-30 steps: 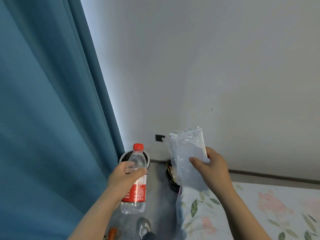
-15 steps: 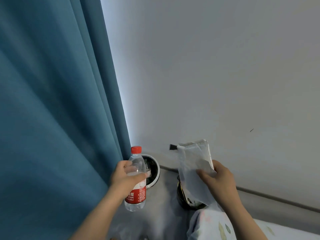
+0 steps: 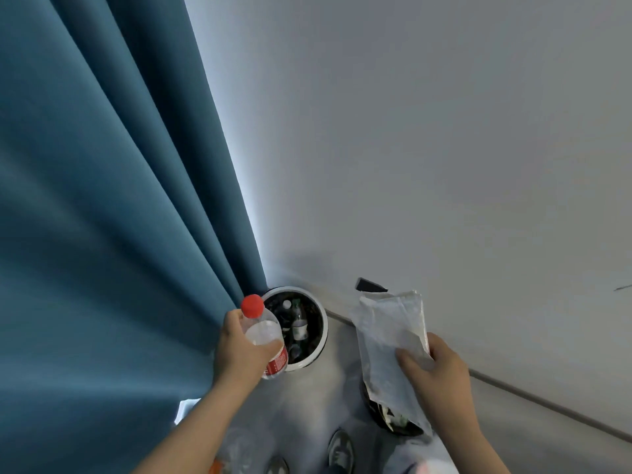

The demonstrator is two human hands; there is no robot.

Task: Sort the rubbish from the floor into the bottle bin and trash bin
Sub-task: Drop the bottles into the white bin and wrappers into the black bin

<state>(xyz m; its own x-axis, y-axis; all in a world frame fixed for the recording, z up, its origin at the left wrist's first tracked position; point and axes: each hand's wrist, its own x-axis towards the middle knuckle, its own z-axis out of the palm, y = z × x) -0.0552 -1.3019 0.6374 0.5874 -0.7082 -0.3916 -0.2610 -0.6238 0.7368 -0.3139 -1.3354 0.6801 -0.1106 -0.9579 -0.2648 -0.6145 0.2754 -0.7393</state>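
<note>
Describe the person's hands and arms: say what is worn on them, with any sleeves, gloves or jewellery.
The left hand and right hand are bare: no gloves or rings show. The left forearm and right forearm are uncovered down to the picture's bottom edge, with no sleeve, watch or bracelet in view.

Left hand (image 3: 239, 350) and right hand (image 3: 441, 374) both bare; forearms bare too, all the way down to the bottom edge of view; only clothing showing is footwear; two rounded dark grey shoe toes (image 3: 341, 451) low between the arms, slightly glossy, blurred; laces or make unreadable.
</note>
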